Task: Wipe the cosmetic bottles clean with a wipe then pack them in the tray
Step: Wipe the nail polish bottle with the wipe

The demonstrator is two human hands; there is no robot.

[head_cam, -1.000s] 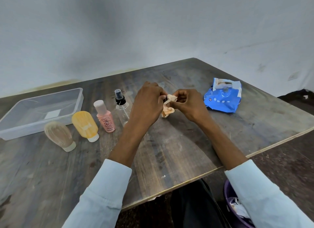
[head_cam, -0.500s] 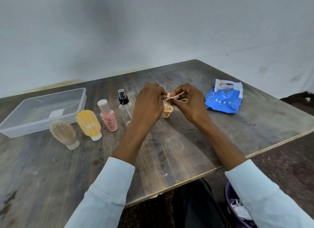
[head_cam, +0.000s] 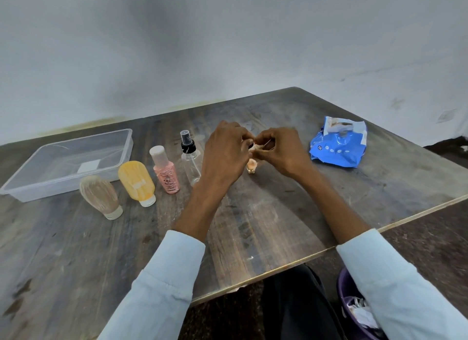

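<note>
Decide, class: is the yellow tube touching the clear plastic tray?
Apart. In the head view a strip of bare table shows between the yellow tube and the near wall of the tray.

From my headset feed: worn dark wooden table (head_cam: 266, 228) against stained pale plaster wall (head_cam: 228, 48), dark floor (head_cam: 430, 238) beneath.

Small peach bottle (head_cam: 252, 165), perhaps wipe-wrapped; four bottles (head_cam: 164, 170) beside clear tray (head_cam: 38, 188).
</note>
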